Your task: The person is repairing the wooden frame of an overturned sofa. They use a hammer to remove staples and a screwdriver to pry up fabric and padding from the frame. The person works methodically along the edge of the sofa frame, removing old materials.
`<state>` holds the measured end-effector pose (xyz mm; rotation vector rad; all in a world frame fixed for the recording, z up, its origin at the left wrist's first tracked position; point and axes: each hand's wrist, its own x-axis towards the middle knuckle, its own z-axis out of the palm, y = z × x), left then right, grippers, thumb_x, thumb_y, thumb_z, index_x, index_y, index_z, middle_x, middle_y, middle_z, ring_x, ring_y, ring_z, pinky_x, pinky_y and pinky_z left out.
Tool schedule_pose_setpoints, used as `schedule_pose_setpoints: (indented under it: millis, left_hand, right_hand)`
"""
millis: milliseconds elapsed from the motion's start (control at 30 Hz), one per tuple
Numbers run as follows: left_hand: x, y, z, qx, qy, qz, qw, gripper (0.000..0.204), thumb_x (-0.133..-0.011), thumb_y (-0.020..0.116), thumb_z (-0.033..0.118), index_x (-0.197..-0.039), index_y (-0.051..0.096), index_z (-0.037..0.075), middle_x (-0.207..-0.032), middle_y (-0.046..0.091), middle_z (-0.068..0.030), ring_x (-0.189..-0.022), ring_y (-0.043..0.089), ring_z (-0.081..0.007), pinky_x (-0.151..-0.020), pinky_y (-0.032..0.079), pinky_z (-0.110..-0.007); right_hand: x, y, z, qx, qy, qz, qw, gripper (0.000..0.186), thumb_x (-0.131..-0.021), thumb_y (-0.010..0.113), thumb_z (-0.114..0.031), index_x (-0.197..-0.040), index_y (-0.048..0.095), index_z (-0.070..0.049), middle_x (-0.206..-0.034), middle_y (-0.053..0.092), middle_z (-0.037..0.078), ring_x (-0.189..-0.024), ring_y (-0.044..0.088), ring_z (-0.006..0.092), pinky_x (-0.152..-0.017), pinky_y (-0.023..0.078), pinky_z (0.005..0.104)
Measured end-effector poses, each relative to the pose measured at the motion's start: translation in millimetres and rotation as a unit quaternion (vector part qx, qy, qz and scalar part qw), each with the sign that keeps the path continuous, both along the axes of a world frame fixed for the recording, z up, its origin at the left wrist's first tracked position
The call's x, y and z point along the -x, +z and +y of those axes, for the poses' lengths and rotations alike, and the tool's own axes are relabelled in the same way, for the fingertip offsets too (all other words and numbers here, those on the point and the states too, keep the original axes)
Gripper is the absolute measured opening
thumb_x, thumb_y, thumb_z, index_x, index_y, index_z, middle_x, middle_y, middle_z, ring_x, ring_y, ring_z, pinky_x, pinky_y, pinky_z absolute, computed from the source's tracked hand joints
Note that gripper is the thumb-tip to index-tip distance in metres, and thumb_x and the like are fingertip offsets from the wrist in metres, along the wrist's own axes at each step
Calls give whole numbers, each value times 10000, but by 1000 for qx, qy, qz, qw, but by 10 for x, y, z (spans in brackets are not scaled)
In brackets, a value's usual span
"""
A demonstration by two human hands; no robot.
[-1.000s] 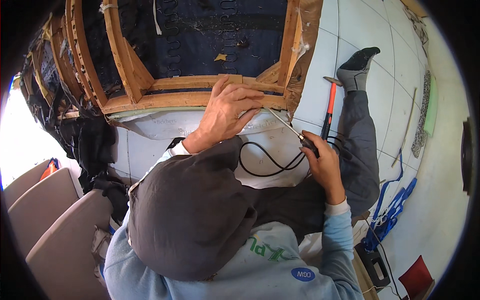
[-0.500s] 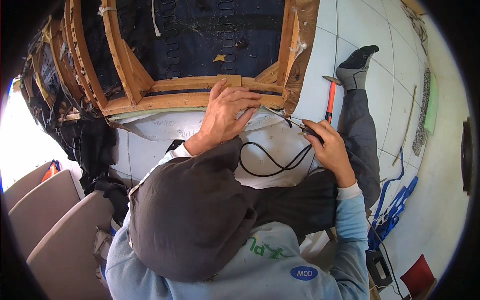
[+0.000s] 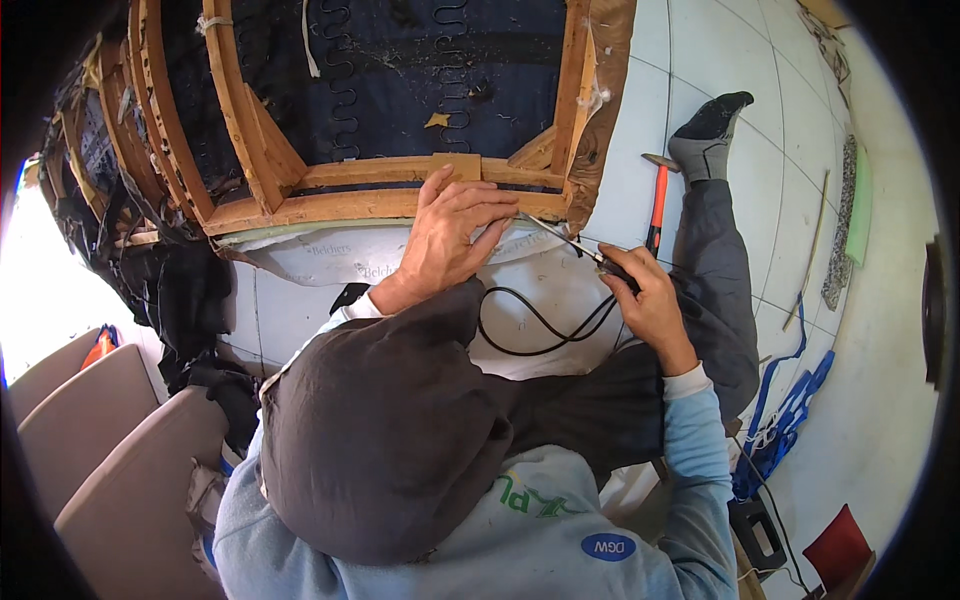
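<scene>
An upturned wooden furniture frame (image 3: 340, 208) lies before me, with white printed cloth (image 3: 330, 252) hanging off its near rail. My left hand (image 3: 455, 225) rests on that rail, fingers stretched out to the right and thumb raised. In my right hand (image 3: 645, 300) is the dark handle of a screwdriver (image 3: 560, 237). Its thin metal shaft slants up and left to the rail's lower edge, by my left fingertips. The exact contact of its tip is too small to make out. A black cord (image 3: 525, 300) loops below the shaft.
A hammer (image 3: 658, 205) with a red handle lies right of the frame, beside my outstretched leg (image 3: 715, 260). Zigzag springs (image 3: 455, 75) and dark cloth fill the frame. Beige curved panels (image 3: 140, 460) stand at lower left. Blue straps (image 3: 795, 420) lie at the right.
My right hand has shifted slightly down and left, and the screwdriver's shaft has changed its angle a little. My left hand stays nearly in place on the rail.
</scene>
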<state>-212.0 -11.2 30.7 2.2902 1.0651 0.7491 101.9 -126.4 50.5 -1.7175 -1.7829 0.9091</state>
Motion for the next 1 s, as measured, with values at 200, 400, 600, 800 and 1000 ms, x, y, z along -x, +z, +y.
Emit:
schedule_pose_setpoints:
  millis: [200, 400, 600, 800, 1000]
  left_hand:
    - [23, -24, -2, 1, 0, -5, 1000, 192, -952, 809, 117, -1137, 858, 134, -1250, 799, -12, -1263, 689, -229, -1271, 344, -559]
    - [21, -23, -1, -6, -6, -4, 1000, 203, -948, 811, 115, -1145, 857, 133, -1246, 800, -12, -1266, 688, -230, -1270, 346, -560]
    - [36, -13, -7, -30, -27, 16, 999, 252, -948, 814, 149, -1198, 841, 138, -1283, 779, -7, -1282, 672, -232, -1263, 344, -588]
    - [52, 69, -79, -57, -58, 95, 992, 447, -975, 786, 188, -1418, 733, 179, -1494, 647, -44, -1402, 592, -257, -1280, 304, -633]
    - [15, 73, -98, -79, -57, 146, 984, 530, -997, 755, 258, -1514, 650, 205, -1561, 585, -79, -1417, 560, -283, -1270, 313, -639]
  right_hand:
    - [24, -8, -15, 8, -2, -17, 1000, 372, -975, 772, -105, -1346, 758, -89, -1062, 703, 116, -913, 719, 301, -797, 565, 389]
    - [39, -14, -4, -7, -1, -13, 1000, 368, -977, 771, -113, -1343, 757, -80, -1044, 699, 125, -908, 713, 324, -809, 562, 404]
    - [114, 68, -11, -28, -37, -10, 999, 264, -990, 758, -125, -1248, 758, -67, -1085, 757, 158, -949, 734, 347, -831, 576, 416]
    - [-63, 156, 138, -26, 25, -89, 995, 224, -987, 784, -227, -1142, 730, -74, -964, 781, 123, -888, 748, 366, -751, 578, 436]
    - [-98, 198, 297, -132, 74, -165, 975, 242, -1009, 759, -284, -1061, 682, -61, -920, 765, 128, -798, 732, 365, -652, 539, 473]
